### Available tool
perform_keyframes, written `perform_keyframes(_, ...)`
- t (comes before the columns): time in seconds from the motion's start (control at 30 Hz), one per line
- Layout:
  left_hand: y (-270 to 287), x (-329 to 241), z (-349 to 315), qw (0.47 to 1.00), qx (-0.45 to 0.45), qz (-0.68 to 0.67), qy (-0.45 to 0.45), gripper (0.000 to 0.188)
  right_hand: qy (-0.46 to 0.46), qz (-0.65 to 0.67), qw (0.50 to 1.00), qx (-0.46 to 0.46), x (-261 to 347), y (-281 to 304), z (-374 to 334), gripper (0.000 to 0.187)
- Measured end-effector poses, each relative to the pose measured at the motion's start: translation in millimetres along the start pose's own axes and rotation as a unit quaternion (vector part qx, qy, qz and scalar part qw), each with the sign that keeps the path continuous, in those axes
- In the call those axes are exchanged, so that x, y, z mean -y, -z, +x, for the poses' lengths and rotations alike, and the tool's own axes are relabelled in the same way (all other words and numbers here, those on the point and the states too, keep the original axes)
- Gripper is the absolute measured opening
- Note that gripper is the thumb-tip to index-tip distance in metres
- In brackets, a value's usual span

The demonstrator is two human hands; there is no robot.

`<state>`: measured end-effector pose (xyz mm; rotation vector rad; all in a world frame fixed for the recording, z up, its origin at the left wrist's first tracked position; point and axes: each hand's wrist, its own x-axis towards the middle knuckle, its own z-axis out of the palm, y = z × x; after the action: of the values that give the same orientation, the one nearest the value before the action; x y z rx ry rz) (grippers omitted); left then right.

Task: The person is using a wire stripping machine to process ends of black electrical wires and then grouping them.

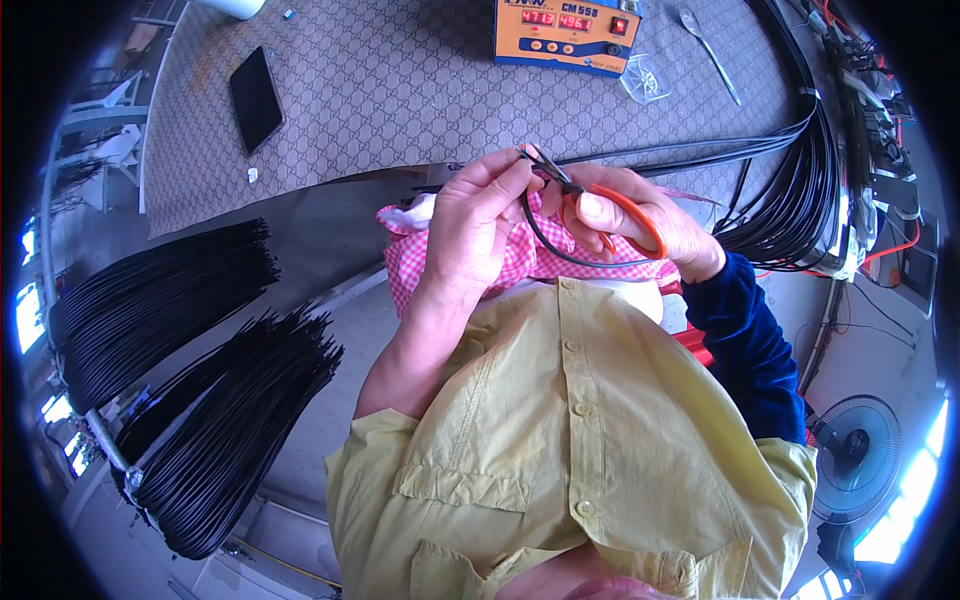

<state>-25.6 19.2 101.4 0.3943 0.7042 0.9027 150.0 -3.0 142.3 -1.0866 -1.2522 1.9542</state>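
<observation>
Two bare hands are working at the table's (350,110) near edge. Left hand (475,215) is pinching a black cable (541,237), which is looping down below the hands. Right hand (672,215) is gripping orange-handled scissors (632,207), blades pointing at the left fingertips; cannot tell whether blades are touching cable. Phone (257,98) is lying left.

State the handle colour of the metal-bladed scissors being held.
Orange looped handles, clearest in the head view.

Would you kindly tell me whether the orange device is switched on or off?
On: the orange device shows lit red digits across its front.
</observation>
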Motion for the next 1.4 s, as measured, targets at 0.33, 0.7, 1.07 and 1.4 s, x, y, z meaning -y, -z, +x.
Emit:
perform_keyframes(0.33,0.9,5.7,0.6,0.999,-0.017,0.009,-0.027,0.017,-0.019,-0.012,0.999,-0.027,-1.4,-3.2,2.6,0.046)
perform_keyframes(0.7,1.0,3.3,-1.3,0.999,0.015,-0.014,-0.038,0.018,-0.005,-0.002,1.0,-0.024,0.5,-7.7,1.9,0.047)
perform_keyframes(1.07,7.0,7.2,-0.3,0.999,0.008,0.017,-0.028,0.016,-0.045,0.05,0.998,-0.02,4.3,-7.0,2.7,0.052)
perform_keyframes(1.4,4.3,4.0,-0.6,1.0,-0.011,0.012,-0.025,0.014,-0.002,0.019,1.0,-0.013,-2.6,-5.8,-2.1,0.046)
